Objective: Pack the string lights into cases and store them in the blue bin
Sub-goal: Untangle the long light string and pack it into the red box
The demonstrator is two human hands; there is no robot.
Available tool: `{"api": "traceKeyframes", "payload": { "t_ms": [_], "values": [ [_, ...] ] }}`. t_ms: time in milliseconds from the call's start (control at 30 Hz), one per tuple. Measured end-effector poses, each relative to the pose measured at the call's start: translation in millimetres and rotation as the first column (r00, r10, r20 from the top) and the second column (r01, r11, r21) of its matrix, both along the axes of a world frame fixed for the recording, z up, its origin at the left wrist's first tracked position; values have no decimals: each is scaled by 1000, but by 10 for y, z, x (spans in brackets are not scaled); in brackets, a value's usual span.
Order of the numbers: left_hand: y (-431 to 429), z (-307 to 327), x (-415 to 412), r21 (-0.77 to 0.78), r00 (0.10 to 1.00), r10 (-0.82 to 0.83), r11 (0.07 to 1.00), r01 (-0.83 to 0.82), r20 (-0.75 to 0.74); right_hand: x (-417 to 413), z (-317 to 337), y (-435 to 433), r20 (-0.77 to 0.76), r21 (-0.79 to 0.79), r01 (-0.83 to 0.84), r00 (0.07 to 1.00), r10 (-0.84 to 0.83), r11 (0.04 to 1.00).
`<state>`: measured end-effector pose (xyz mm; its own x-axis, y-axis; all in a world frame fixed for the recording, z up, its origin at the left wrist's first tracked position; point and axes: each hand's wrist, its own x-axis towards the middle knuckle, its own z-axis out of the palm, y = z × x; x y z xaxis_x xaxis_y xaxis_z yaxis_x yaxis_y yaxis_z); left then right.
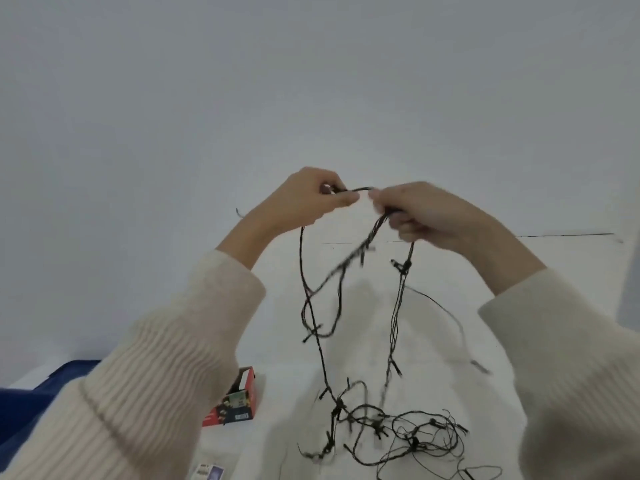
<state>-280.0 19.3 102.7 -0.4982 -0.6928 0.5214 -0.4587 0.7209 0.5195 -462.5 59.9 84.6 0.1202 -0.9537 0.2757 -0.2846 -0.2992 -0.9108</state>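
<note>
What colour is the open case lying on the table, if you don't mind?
Mostly red, seen in the head view: the case.

A plain pale wall point(242, 81) rises behind a white table point(450, 271); the light is soft and even.

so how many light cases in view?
2: a red case open on the table beside the left sleeve, another case cut off at the bottom edge. More may be hidden.

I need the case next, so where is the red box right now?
In the head view the red box lies open on the white surface at lower left, beside the left sleeve, left of the tangled string lights.
</note>
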Motion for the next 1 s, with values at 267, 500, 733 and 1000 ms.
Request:
{"api": "traceKeyframes", "payload": {
  "t_ms": [267, 500, 733, 1000],
  "values": [
    [-261, -762, 691, 473, 995, -36, 881, -10, 89, -587, 39, 23, 184, -113, 485, 868, -462, 867],
    [134, -34, 58, 12, 974, 4, 1000, -7, 225, -20, -4, 192, -324, 0, 34, 946, -32, 999],
    [45, -275, 253, 353, 975, -116, 934, 42, 190, -227, 110, 61, 375, -113, 255, 906, -196, 960],
    [20, -304, 314, 206, 998, 68, 976, -66, -1, -265, -91, 116, -334, -258, 393, 821, -463, 883]
  ]
}}
